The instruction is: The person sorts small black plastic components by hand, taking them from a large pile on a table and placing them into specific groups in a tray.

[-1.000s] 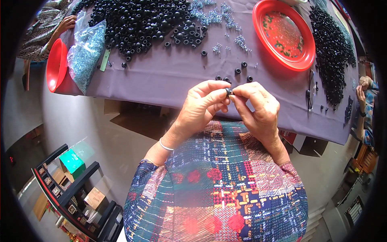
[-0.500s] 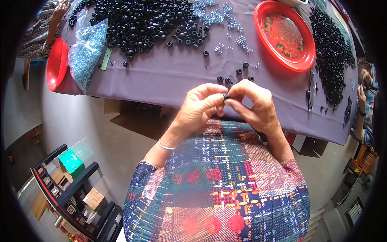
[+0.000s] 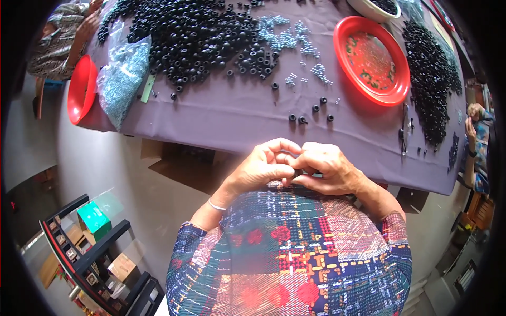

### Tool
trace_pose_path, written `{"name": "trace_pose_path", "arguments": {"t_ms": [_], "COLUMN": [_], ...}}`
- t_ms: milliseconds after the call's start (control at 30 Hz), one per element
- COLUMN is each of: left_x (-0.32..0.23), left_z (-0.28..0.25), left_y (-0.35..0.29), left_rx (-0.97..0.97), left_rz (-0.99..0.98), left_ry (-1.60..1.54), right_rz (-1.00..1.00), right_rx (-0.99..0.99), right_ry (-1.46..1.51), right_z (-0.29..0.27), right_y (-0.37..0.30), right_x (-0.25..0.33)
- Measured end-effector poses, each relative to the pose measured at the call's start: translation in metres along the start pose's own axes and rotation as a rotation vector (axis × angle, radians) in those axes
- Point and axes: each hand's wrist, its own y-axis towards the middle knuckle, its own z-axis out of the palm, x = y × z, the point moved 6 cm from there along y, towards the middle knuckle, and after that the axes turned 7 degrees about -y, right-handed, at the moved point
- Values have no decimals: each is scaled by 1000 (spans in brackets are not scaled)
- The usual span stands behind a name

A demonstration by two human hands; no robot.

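Note:
In front of my chest, by the table's near edge, both hands meet fingertip to fingertip. My left hand pinches a small round black part, mostly covered by fingers. Closed against its other side are the thumb and fingers of my right hand; whether they hold a second, smaller piece is hidden. Just beyond my hands lie several loose black ring-like parts on the purple cloth. Farther off is a large heap of the same black parts, with small silvery pieces scattered at its right.
A red plate stands at right, beside a heap of small black pieces. At left are a bag of silvery pieces and a red bowl. Other people's hands show at the right edge and upper left.
Both hands have drawn back toward my body and lower in view, still holding the small black part. My right hand has turned and its fingers have closed in more tightly.

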Motion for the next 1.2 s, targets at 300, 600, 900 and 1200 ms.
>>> {"name": "trace_pose_path", "arguments": {"t_ms": [300,600,900,1200], "left_x": [-1,-103,-116,-96], "left_z": [-13,-42,-38,14], "left_y": [2,-32,-21,29], "left_rx": [37,-665,-948,-559], "left_rz": [8,869,1163,1178], "left_ry": [-125,1073,1626,1586], "right_rz": [18,83,111,57], "right_rx": [-111,-600,-413,-611], "right_ry": [220,-452,-1002,-609], "right_z": [13,-52,-27,-49], "right_y": [9,30,81,53], "right_x": [-13,-55,-79,-80]}}
